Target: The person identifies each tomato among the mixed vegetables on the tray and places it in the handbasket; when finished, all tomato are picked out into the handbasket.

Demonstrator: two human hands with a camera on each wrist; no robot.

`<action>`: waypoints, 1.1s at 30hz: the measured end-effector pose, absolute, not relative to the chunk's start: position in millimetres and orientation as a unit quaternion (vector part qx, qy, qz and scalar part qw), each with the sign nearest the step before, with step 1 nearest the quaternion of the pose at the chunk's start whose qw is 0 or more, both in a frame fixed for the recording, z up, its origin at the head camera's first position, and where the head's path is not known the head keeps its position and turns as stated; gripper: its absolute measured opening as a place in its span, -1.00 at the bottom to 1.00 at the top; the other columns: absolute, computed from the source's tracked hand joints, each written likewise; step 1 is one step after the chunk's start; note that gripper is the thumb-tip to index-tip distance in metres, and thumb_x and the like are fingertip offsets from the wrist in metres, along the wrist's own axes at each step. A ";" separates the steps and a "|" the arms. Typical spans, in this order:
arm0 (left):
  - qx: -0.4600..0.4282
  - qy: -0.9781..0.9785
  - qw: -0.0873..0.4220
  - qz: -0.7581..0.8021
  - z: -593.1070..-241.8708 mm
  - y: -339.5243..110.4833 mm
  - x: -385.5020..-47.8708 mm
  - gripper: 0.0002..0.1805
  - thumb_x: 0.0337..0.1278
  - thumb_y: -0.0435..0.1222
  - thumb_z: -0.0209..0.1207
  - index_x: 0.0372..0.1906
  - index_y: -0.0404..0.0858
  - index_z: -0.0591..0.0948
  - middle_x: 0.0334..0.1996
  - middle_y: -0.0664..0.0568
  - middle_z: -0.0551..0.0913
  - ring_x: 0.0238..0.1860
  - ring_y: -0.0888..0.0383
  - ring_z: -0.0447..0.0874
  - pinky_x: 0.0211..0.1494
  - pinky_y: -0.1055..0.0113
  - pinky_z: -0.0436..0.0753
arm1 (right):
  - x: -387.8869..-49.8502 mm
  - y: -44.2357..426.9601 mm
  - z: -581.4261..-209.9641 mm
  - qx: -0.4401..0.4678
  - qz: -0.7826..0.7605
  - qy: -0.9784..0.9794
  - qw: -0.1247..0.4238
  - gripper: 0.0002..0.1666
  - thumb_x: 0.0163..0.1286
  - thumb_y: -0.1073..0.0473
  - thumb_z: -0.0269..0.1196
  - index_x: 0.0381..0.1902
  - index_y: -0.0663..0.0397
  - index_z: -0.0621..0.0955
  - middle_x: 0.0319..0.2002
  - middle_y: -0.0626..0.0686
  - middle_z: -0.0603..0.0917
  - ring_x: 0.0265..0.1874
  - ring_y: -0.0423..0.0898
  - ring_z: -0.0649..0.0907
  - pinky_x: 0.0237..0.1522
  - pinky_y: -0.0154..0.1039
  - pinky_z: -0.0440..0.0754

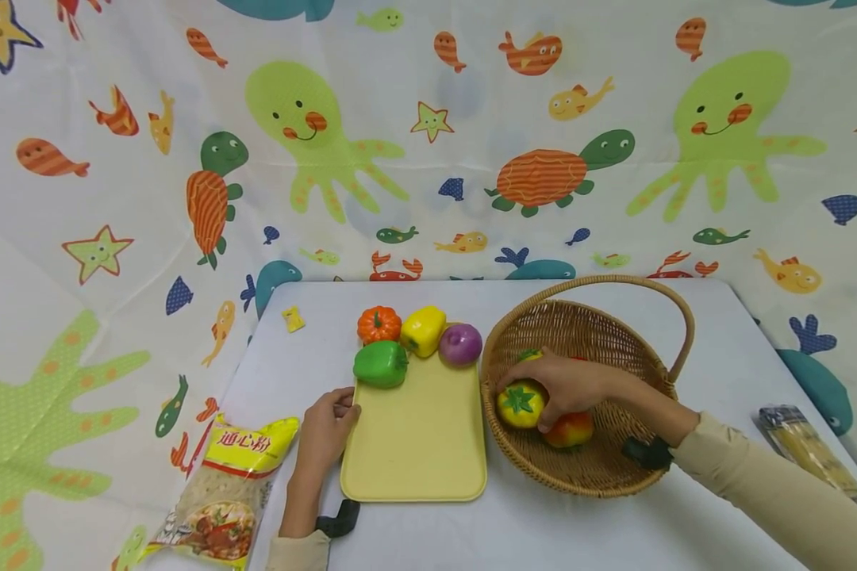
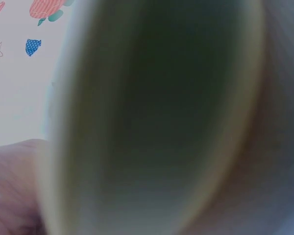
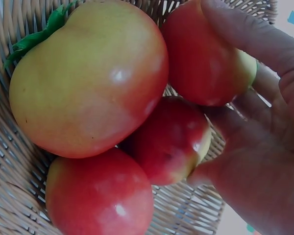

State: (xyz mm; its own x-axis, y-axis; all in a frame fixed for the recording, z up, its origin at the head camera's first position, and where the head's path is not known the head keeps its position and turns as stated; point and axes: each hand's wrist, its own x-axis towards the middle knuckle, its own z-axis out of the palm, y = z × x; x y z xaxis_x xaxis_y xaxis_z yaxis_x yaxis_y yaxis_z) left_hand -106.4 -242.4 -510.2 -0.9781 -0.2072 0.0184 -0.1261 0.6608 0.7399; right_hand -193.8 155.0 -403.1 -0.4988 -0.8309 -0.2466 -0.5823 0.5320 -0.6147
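My right hand reaches into the wicker basket. In the right wrist view its thumb and fingers curl round a red-yellow tomato. Beside it lie a large yellow-red tomato with green leaves and two smaller red fruits, one at the centre and one at the bottom. From the head view, a yellow tomato sits under the fingers. My left hand grips the left edge of the pale yellow tray; the tray fills the left wrist view as a blur.
A green bell pepper, an orange pumpkin, a yellow pepper and a purple onion cluster at the tray's far end. A pasta bag lies left, a small yellow packet behind, another clear package right.
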 end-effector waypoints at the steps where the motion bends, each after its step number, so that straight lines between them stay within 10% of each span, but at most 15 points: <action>1: 0.091 -0.910 0.050 -0.402 -510.4 -242.7 -106.9 -0.60 0.27 -0.33 0.24 0.19 -0.34 0.60 -0.16 -0.04 0.64 -0.19 0.09 0.60 -0.13 0.16 0.57 | -194.1 154.4 -403.9 -0.428 -0.229 0.834 0.264 -0.16 -0.06 0.20 0.57 0.23 -0.29 0.54 0.03 -0.35 0.54 -0.03 -0.15 0.50 0.23 0.19 0.08; 22: 0.082 -0.914 0.045 -0.395 -512.0 -241.3 -112.8 -0.60 0.26 -0.33 0.24 0.18 -0.34 0.60 -0.16 -0.03 0.64 -0.18 0.08 0.61 -0.14 0.15 0.58 | -187.9 154.9 -405.6 -0.428 -0.185 0.850 0.246 -0.14 -0.04 0.23 0.55 0.27 -0.23 0.52 0.28 -0.21 0.48 0.47 0.10 0.15 0.30 0.38 -0.26; 33: 0.081 -0.934 0.032 -0.347 -501.3 -253.0 -111.4 -0.53 0.27 -0.30 0.24 0.25 -0.36 0.54 -0.08 -0.09 0.63 -0.12 0.01 0.62 -0.08 0.07 0.59 | -158.0 181.7 -343.0 -0.387 -0.256 0.866 0.186 -0.30 0.28 -0.08 0.40 0.36 -0.36 0.45 0.25 -0.21 0.49 0.19 -0.09 0.49 0.10 -0.05 0.55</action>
State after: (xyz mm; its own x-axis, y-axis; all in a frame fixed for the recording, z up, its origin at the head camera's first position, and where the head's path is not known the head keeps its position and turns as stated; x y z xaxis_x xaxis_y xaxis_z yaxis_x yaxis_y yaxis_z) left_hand -111.4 -253.0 -501.3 -0.9849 -0.1733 0.0031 -0.1292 0.7458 0.6536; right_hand -158.0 181.7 -343.0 -0.6305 -0.7661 -0.1245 -0.5756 0.5692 -0.5872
